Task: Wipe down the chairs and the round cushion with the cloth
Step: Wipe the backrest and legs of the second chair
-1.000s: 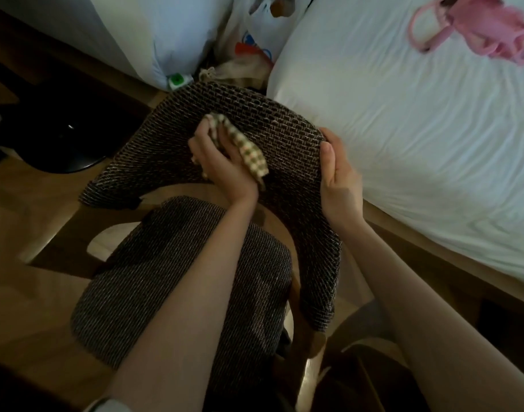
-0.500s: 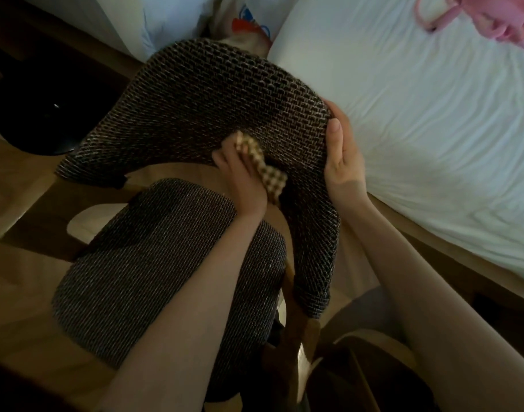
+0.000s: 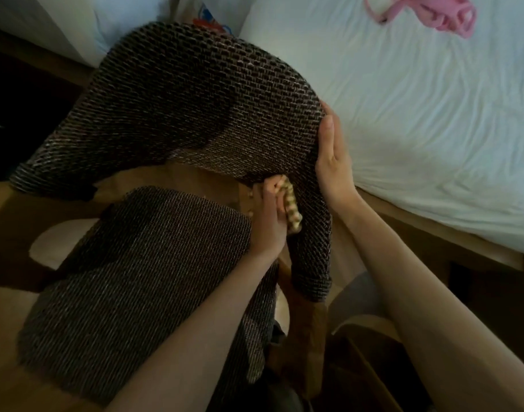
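The left hand grips the bunched cloth low on the chair; the right hand lies flat against its edge. Wadded so small, the cloth may skip patches.

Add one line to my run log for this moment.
left hand: grips checked beige cloth against dark woven chair backrest, inner side | right hand: flat against backrest's outer edge

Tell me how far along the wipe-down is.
Done: nothing can be confirmed; the dark patches on the backrest may be damp or shadow. In hand: the left hand grips the cloth against the backrest low down, with the right hand bracing its edge. Left: the seat, it seems, plus the round cushion and other chairs, none clearly in view.
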